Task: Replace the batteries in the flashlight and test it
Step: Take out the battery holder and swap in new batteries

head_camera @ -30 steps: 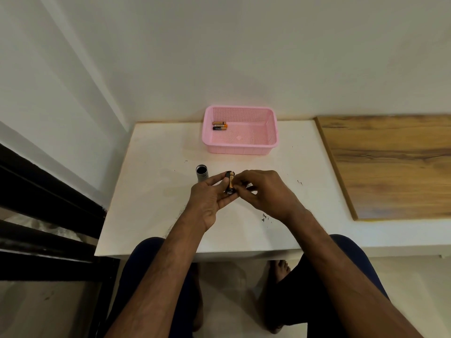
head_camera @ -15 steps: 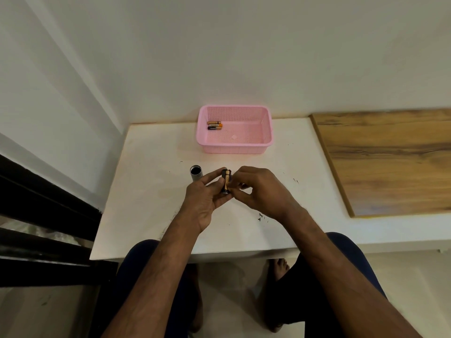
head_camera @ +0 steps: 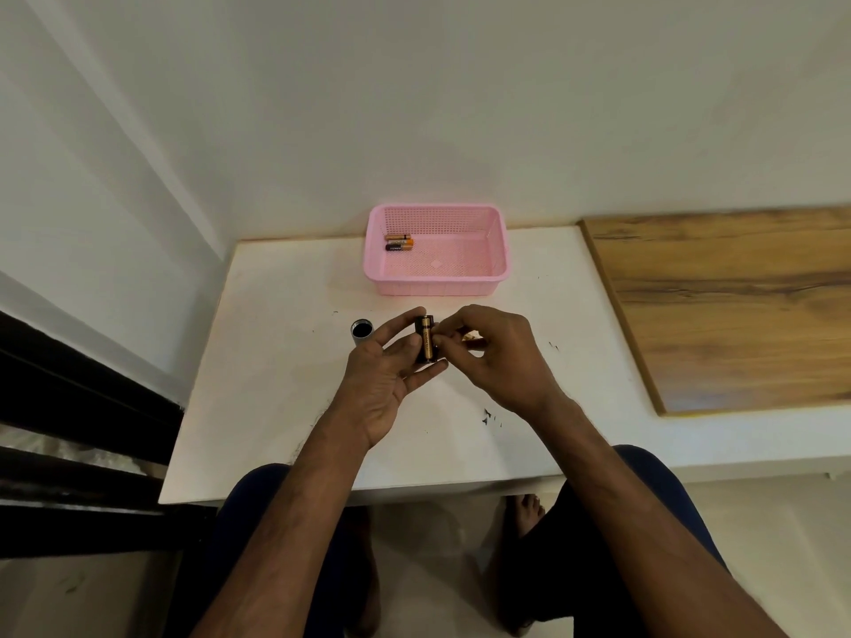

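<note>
White table [head_camera: 276,384]: work surface under both hands. Wooden board [head_camera: 737,306]: well R of the R fingers, not in play. Pink basket [head_camera: 437,285]: beyond the fingertips, two batteries [head_camera: 399,241] lying side by side in its far-L corner.

L hand [head_camera: 382,384]: palm up, index finger [head_camera: 405,320] on the far end and thumb [head_camera: 426,373] on the near end of a dark battery carrier [head_camera: 421,336], clamping it end to end. R hand [head_camera: 502,356]: fingers curled, fingertips [head_camera: 444,331] pinching a copper-coloured battery [head_camera: 429,347] against the carrier's R side. A small brownish item shows deeper in the R hand; cannot tell what it is.

Flashlight body [head_camera: 361,331]: stands upright, open end up, just L of the L index finger, apart from it.

Key relation: carrier and battery long axes run parallel, away from the person. Battery sits btwn the two sets of fingers, on the R-hand side of the carrier. Judgement: battery is being seated in a slot; R fingers do the pressing, L hand only steadies. Polarity not readable. L hand is nearer the flashlight body for reinsertion.
</note>
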